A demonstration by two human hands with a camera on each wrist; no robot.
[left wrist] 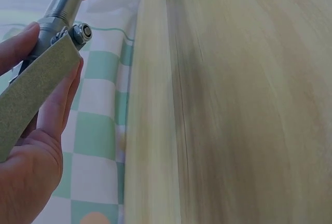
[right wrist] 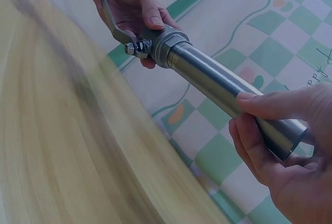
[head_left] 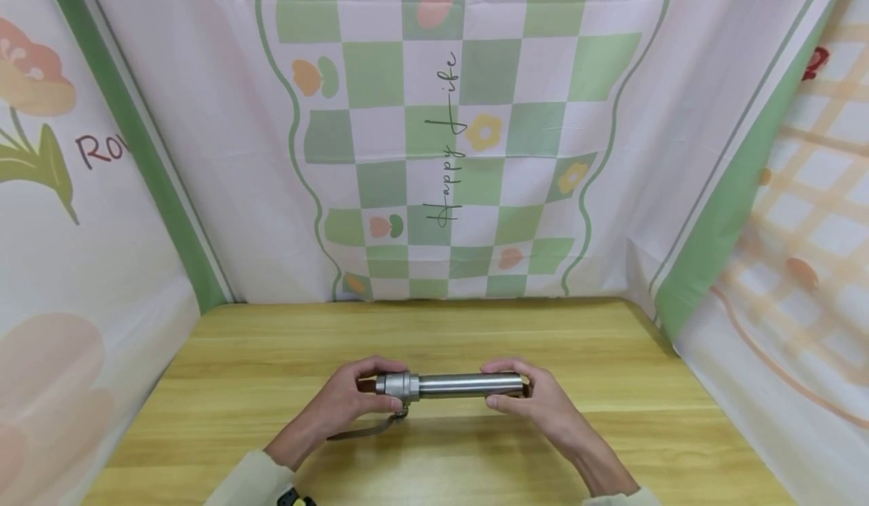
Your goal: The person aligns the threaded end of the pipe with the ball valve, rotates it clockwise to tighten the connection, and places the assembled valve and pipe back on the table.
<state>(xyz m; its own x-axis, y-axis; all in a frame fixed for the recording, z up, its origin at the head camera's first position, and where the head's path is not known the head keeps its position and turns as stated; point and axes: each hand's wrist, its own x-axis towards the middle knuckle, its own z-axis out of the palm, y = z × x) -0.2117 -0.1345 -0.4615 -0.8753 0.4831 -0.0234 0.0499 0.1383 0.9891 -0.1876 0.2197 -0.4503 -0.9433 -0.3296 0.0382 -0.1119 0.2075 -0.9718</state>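
A ball valve (head_left: 397, 385) with a flat lever handle (right wrist: 115, 24) is joined to a straight steel pipe (head_left: 451, 385). Threads on the pipe show where it enters the valve's hexagonal end in the right wrist view. My left hand (head_left: 346, 397) grips the valve body between thumb and fingers, the lever (left wrist: 39, 86) slanting out under it. At the pipe's far end, my right hand (head_left: 536, 397) holds the tube with thumb in front and fingers behind. Valve and pipe lie level, held above the table. How deep the thread sits cannot be seen.
A wood-grain table (head_left: 271, 348) spreads beneath both hands. Behind it hangs a green-and-white checked curtain (head_left: 434, 136), with printed cloth (head_left: 61, 265) on the left side and more (head_left: 808, 265) on the right. A dark band (head_left: 293, 498) sits at the left sleeve.
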